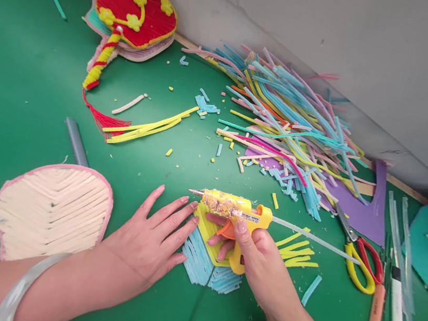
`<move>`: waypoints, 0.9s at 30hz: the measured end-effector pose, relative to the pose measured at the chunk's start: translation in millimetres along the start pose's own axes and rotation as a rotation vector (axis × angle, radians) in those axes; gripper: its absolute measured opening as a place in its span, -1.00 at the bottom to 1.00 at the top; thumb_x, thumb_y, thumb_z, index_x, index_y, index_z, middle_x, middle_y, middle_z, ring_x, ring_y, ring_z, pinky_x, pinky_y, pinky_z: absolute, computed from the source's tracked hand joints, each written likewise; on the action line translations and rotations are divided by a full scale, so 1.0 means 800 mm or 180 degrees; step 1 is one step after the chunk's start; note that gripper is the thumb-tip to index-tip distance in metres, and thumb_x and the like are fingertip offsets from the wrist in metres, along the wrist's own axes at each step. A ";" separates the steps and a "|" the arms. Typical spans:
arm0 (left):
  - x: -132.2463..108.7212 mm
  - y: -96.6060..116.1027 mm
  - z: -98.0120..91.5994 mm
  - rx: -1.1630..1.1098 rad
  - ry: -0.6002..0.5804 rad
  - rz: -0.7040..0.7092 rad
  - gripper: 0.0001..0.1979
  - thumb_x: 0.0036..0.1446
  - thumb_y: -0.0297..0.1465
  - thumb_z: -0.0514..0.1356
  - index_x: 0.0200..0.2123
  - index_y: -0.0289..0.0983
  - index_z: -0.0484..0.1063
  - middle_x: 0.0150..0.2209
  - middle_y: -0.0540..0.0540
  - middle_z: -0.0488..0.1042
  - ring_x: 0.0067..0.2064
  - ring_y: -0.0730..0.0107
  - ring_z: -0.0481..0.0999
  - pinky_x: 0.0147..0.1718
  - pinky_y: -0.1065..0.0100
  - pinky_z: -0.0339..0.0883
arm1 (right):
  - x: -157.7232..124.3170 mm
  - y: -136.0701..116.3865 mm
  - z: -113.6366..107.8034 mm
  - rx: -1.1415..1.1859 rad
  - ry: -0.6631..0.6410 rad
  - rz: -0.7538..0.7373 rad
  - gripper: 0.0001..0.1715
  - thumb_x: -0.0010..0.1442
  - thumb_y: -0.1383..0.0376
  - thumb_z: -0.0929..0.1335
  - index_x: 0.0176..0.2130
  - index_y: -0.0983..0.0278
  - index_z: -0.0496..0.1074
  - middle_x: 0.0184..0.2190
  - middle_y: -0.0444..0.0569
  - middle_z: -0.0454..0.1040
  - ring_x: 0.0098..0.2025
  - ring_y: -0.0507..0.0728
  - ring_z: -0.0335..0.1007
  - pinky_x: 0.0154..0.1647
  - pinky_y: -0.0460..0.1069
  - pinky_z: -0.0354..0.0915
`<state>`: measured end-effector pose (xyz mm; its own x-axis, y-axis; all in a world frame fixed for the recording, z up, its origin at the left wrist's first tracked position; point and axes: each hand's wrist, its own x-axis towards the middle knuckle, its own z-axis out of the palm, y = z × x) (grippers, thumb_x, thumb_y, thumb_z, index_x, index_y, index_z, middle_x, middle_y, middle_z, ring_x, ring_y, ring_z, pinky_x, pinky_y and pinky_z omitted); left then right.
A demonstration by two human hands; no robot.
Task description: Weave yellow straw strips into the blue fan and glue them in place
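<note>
My right hand (260, 257) is wrapped round the handle of a yellow hot glue gun (227, 204), its nozzle pointing left and a clear glue stick trailing from its back. Under the gun lies a piece of yellow and light-blue strips (200, 259), partly hidden by the gun and my right hand. My left hand (150, 244) lies flat with spread fingers, its fingertips at the left edge of that piece. Several loose yellow strips (296, 254) stick out to the right of it.
A cream fan shape (51, 212) lies at left, a red fan (136, 6) at upper left. Colourful strips (285, 107) are heaped at the back over purple sheet (366, 208). Scissors (361, 261), glue sticks (404, 251) and a cutter (375, 316) lie at right.
</note>
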<state>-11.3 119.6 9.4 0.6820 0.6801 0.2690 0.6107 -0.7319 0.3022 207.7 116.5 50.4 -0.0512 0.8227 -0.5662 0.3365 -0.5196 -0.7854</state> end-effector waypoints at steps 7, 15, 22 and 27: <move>-0.002 -0.001 0.003 -0.0041 0.0025 -0.0007 -0.54 0.34 -0.21 0.11 0.19 -0.33 0.36 0.23 -0.25 0.40 0.28 0.06 0.34 0.38 -0.13 -0.22 | 0.000 0.001 0.001 0.0128 -0.0012 0.0008 -0.10 0.19 -0.36 0.17 -0.18 0.33 0.59 -0.42 0.03 0.58 -0.48 0.08 0.45 -0.47 -0.07 0.34; 0.000 0.000 -0.001 -0.0020 -0.0006 -0.0005 -0.55 0.35 -0.20 0.10 0.17 -0.34 0.39 0.22 -0.24 0.42 0.27 0.05 0.36 0.38 -0.11 -0.21 | 0.000 0.000 0.000 0.0273 -0.0030 0.0000 -0.16 0.19 -0.33 0.22 -0.17 0.33 0.59 -0.43 0.03 0.58 -0.48 0.09 0.44 -0.47 -0.07 0.33; 0.003 0.000 -0.003 0.0023 0.0006 0.0041 -0.55 0.35 -0.19 0.10 0.15 -0.36 0.40 0.21 -0.24 0.43 0.26 0.05 0.37 0.39 -0.08 -0.27 | -0.001 0.001 0.000 0.0319 -0.0055 0.0036 -0.15 0.19 -0.33 0.21 -0.16 0.33 0.58 -0.41 0.04 0.59 -0.47 0.08 0.44 -0.42 -0.07 0.36; 0.000 -0.001 0.000 -0.0013 0.0040 0.0048 -0.55 0.35 -0.20 0.09 0.15 -0.37 0.39 0.22 -0.26 0.42 0.27 0.04 0.35 0.39 -0.10 -0.28 | 0.000 0.004 -0.001 0.0346 -0.0067 0.0084 -0.17 0.21 -0.30 0.22 -0.14 0.34 0.58 -0.39 0.04 0.58 -0.48 0.06 0.42 -0.42 -0.08 0.35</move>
<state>-11.7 120.4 8.9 0.6860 0.6694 0.2851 0.5987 -0.7420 0.3017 209.5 115.1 47.8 -0.0637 0.8039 -0.5913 0.2340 -0.5640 -0.7920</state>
